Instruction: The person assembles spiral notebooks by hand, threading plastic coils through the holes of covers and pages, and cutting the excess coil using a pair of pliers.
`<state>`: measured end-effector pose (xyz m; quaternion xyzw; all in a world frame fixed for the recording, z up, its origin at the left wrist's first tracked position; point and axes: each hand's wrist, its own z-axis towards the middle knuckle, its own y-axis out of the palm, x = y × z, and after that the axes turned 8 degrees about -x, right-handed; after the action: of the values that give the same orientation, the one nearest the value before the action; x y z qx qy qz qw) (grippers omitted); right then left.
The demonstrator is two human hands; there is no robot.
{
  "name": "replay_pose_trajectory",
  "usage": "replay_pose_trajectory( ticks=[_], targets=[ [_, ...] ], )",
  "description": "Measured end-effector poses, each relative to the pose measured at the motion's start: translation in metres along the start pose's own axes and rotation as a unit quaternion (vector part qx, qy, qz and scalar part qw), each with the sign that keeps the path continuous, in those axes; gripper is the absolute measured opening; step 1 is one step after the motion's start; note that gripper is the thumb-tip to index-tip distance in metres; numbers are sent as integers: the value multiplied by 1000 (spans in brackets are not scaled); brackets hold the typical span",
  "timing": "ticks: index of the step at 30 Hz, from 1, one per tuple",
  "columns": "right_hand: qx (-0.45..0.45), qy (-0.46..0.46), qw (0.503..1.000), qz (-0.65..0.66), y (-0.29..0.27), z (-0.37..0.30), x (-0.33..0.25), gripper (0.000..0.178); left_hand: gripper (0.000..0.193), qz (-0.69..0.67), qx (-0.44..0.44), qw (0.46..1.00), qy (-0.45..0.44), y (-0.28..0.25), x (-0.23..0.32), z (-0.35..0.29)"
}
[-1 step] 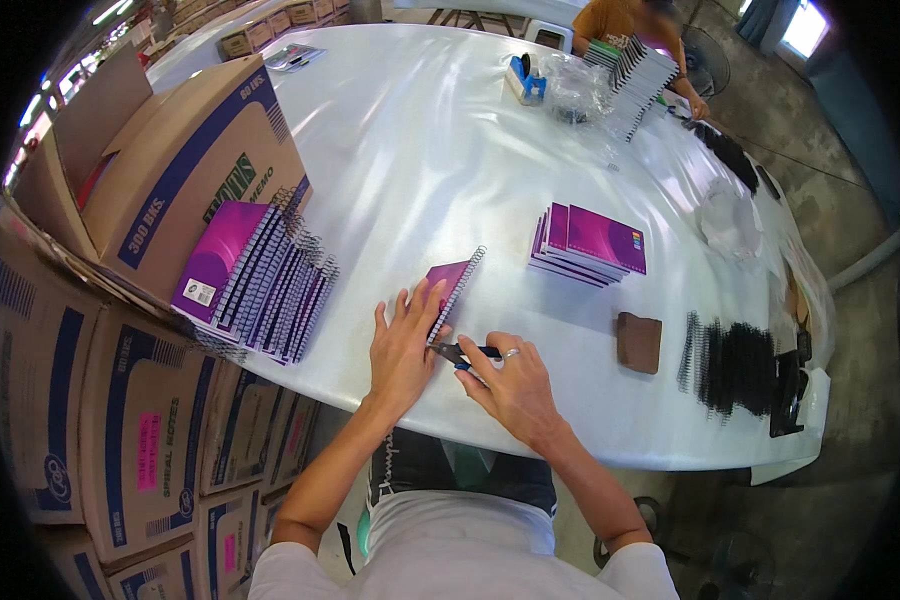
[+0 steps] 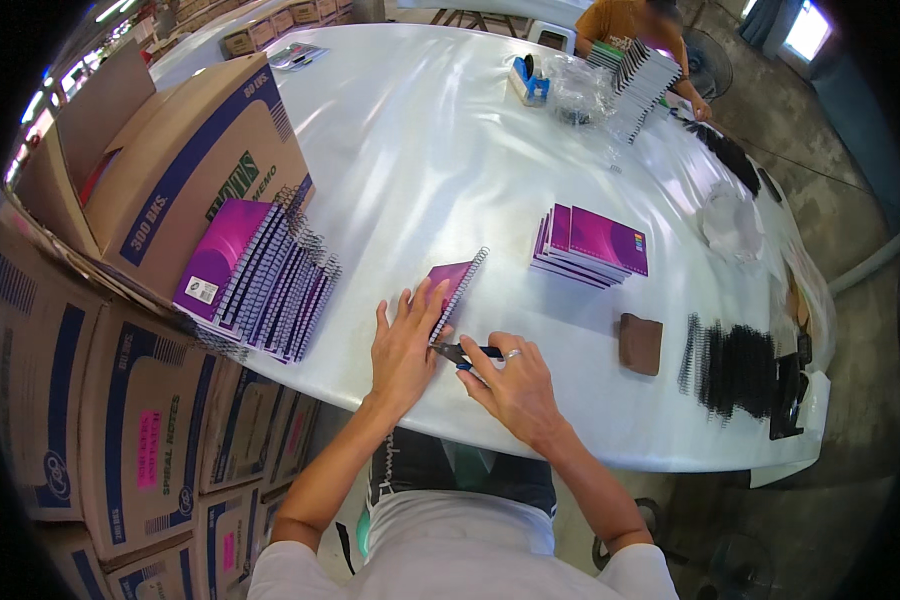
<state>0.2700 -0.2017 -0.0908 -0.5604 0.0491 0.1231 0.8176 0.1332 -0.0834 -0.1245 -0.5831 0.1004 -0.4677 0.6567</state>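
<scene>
A small purple spiral notebook (image 2: pixel 448 274) lies on the table in front of me, its wire coil along its right side. My left hand (image 2: pixel 404 345) rests on the cover with fingers spread, pressing it down and hiding much of it. My right hand (image 2: pixel 515 388) is closed round the dark handles of a pair of pliers (image 2: pixel 453 353). Their jaws touch the near end of the coil. Whether wire is between the jaws is too small to tell.
A stack of coiled purple notebooks (image 2: pixel 260 280) stands left, beside a large carton (image 2: pixel 205 165). Uncoiled notebooks (image 2: pixel 605 240), a brown block (image 2: pixel 639 344) and black coils (image 2: pixel 735 370) lie right. Another person (image 2: pixel 620 22) sits at the far side behind a notebook stack (image 2: pixel 642 88).
</scene>
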Motion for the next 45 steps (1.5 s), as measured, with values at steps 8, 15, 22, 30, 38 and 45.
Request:
replay_pose_trajectory(
  ticks=[8, 15, 22, 30, 38, 45],
  targets=[
    [-1, -25, 999, -28, -6, 4, 1, 38, 65, 16, 0, 1000, -1, -8, 2, -1],
    [-425, 223, 690, 542, -34, 35, 17, 26, 74, 77, 18, 996, 32, -24, -1, -2],
    [-109, 125, 962, 215, -29, 20, 29, 28, 70, 204, 122, 971, 40, -155, -8, 7],
    [-52, 50, 991, -115, -4, -13, 73, 44, 53, 52, 49, 991, -112, -239, -73, -10],
    [10, 13, 612, 790, -41, 131, -45, 45, 73, -434, 81, 888, 132, -208, -52, 3],
    [237, -213, 851, 418, -42, 211, -98, 28, 61, -251, 325, 911, 36, -247, -49, -18]
  ],
)
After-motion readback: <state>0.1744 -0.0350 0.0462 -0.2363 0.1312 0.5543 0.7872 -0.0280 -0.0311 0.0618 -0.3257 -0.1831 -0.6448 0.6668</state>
